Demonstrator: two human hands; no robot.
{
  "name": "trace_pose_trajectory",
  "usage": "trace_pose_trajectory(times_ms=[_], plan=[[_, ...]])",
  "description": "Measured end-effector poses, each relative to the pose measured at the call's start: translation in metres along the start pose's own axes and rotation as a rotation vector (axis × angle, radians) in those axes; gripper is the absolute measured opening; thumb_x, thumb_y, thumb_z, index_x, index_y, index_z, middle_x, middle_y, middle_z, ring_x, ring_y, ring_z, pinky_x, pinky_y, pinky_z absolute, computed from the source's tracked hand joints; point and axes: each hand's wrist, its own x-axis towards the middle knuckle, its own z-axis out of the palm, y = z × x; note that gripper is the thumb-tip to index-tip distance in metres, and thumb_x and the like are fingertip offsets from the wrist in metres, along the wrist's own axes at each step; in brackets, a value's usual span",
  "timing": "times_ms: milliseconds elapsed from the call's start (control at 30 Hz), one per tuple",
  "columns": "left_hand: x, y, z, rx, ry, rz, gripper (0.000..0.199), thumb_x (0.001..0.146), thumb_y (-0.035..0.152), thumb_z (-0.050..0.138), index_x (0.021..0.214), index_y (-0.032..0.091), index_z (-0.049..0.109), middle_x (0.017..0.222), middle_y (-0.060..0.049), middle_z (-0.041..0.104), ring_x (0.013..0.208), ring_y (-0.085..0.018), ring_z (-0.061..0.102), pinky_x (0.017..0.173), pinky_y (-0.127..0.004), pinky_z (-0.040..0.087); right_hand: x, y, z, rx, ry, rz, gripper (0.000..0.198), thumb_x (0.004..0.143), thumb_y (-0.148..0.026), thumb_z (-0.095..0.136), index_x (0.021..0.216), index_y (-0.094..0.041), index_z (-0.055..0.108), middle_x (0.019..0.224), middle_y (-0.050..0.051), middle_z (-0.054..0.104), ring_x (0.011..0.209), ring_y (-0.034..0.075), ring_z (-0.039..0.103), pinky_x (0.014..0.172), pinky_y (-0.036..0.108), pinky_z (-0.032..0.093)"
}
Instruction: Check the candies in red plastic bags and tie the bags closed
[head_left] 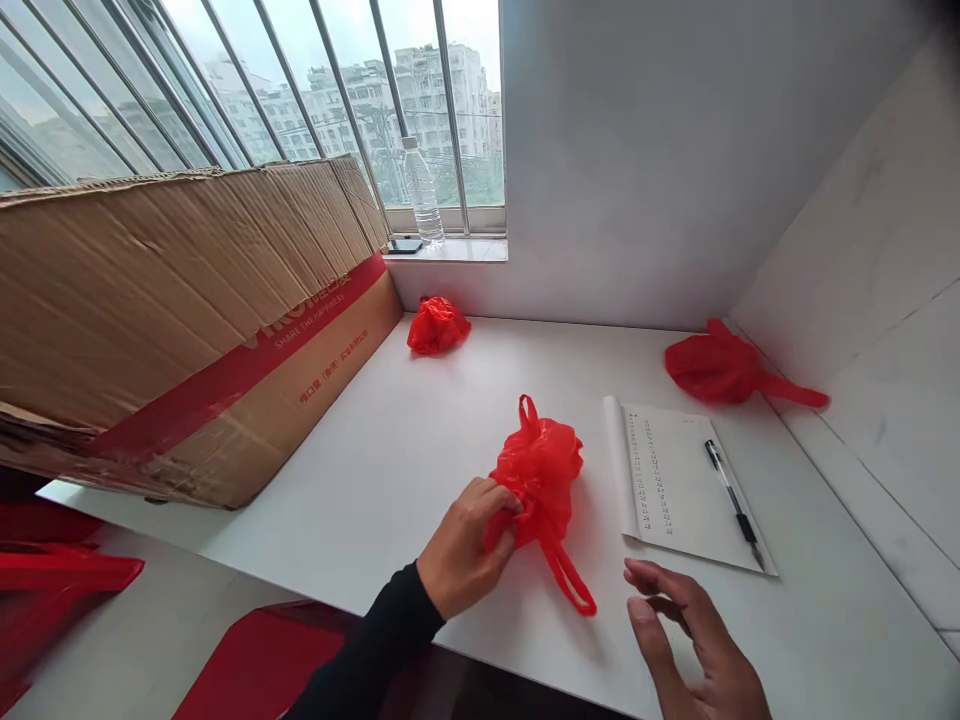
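Observation:
A red plastic bag (547, 465) lies bunched on the white table, one handle loop pointing away and the other toward the table's near edge. My left hand (474, 545) pinches the bag's left side between thumb and fingers. What the bag contains, if anything, is hidden. To the right of the bag, my right hand (694, 640) hovers over the near part of the table, thumb and fingers apart with nothing between them. The closest thing beyond it is a notepad (682, 490) with handwritten columns, on which a black-gripped pen (731, 500) rests.
A large cardboard box (315, 370) takes up the table's left side. Two more red plastic bags sit toward the back, one near the box (438, 326) and one by the right wall (720, 368). On the windowsill are a clear bottle (424, 195) and a phone (406, 245).

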Motion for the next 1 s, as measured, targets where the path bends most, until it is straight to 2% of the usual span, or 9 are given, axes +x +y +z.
trace_pose_trajectory(times_ms=[100, 200, 300, 400, 467, 633, 767, 900, 1000], plan=[[-0.025, 0.024, -0.005, -0.039, -0.07, 0.035, 0.038, 0.068, -0.006, 0.049, 0.089, 0.025, 0.055, 0.093, 0.001, 0.063, 0.089, -0.017, 0.057, 0.083, -0.032, 0.052, 0.01, -0.017, 0.006, -0.014, -0.015, -0.191, 0.043, 0.096, -0.053, 0.052, 0.133, -0.031, 0.059, 0.132, 0.006, 0.062, 0.116, 0.027, 0.061, 0.094, 0.043, 0.057], [-0.036, 0.033, -0.004, -0.043, -0.076, 0.059, 0.037, 0.071, -0.005, 0.048, 0.09, 0.026, 0.055, 0.093, 0.001, 0.062, 0.09, -0.018, 0.057, 0.104, -0.043, 0.044, 0.014, -0.025, 0.015, -0.001, -0.088, -0.278, 0.042, 0.097, -0.049, 0.053, 0.134, -0.031, 0.057, 0.125, 0.006, 0.065, 0.119, 0.028, 0.058, 0.101, 0.048, 0.051], [-0.039, 0.03, -0.006, -0.049, 0.018, 0.024, 0.03, 0.075, 0.0, 0.048, 0.085, 0.026, 0.056, 0.087, 0.001, 0.06, 0.087, -0.018, 0.058, 0.109, -0.048, 0.039, 0.014, -0.024, 0.01, 0.025, -0.138, -0.194, 0.031, 0.098, -0.05, 0.051, 0.11, -0.027, 0.068, 0.105, 0.006, 0.07, 0.1, 0.025, 0.065, 0.09, 0.04, 0.057], [-0.041, 0.024, -0.014, -0.065, 0.2, -0.113, 0.023, 0.081, 0.004, 0.045, 0.083, 0.026, 0.052, 0.082, 0.0, 0.058, 0.079, -0.019, 0.057, 0.083, -0.041, 0.051, 0.011, -0.021, -0.011, 0.015, -0.081, 0.01, 0.034, 0.094, -0.056, 0.053, 0.097, -0.026, 0.067, 0.092, 0.004, 0.07, 0.081, 0.022, 0.067, 0.064, 0.028, 0.057], [-0.042, 0.023, -0.017, -0.077, 0.282, -0.174, 0.022, 0.085, 0.007, 0.043, 0.09, 0.026, 0.052, 0.088, -0.002, 0.06, 0.084, -0.021, 0.06, 0.077, -0.039, 0.052, 0.009, -0.022, -0.025, -0.014, -0.014, 0.11, 0.035, 0.091, -0.058, 0.054, 0.097, -0.026, 0.066, 0.094, 0.004, 0.069, 0.078, 0.021, 0.066, 0.054, 0.025, 0.053], [-0.041, 0.038, -0.004, -0.072, 0.152, -0.083, 0.052, 0.081, 0.011, 0.055, 0.129, 0.031, 0.054, 0.126, -0.008, 0.06, 0.119, -0.027, 0.056, 0.099, -0.045, 0.05, 0.008, -0.035, -0.027, -0.004, 0.042, -0.03, 0.044, 0.086, -0.055, 0.06, 0.121, -0.028, 0.061, 0.118, 0.006, 0.065, 0.11, 0.027, 0.063, 0.079, 0.033, 0.058], [-0.037, 0.04, 0.002, -0.054, 0.182, -0.063, 0.028, 0.08, 0.011, 0.057, 0.098, 0.029, 0.067, 0.098, -0.003, 0.066, 0.1, -0.024, 0.061, 0.098, -0.046, 0.049, 0.008, -0.039, -0.022, 0.03, -0.202, -0.088, 0.029, 0.091, -0.055, 0.059, 0.097, -0.028, 0.069, 0.087, 0.001, 0.066, 0.08, 0.019, 0.064, 0.069, 0.028, 0.056], [-0.042, 0.029, -0.014, -0.1, 0.307, -0.18, 0.011, 0.091, 0.022, 0.054, 0.095, 0.026, 0.064, 0.095, -0.003, 0.067, 0.092, -0.022, 0.064, 0.082, -0.038, 0.054, 0.004, -0.038, -0.04, 0.128, -0.198, 0.131, 0.035, 0.093, -0.058, 0.053, 0.09, -0.026, 0.065, 0.083, 0.002, 0.064, 0.075, 0.018, 0.062, 0.049, 0.022, 0.045], [-0.046, 0.028, -0.021, -0.164, 0.342, -0.242, 0.015, 0.094, 0.03, 0.054, 0.107, 0.027, 0.062, 0.104, -0.004, 0.07, 0.097, -0.022, 0.068, 0.083, -0.037, 0.056, 0.002, -0.043, -0.049, 0.209, -0.094, 0.217, 0.034, 0.092, -0.058, 0.055, 0.096, -0.026, 0.063, 0.092, 0.003, 0.066, 0.081, 0.019, 0.064, 0.058, 0.021, 0.051]])
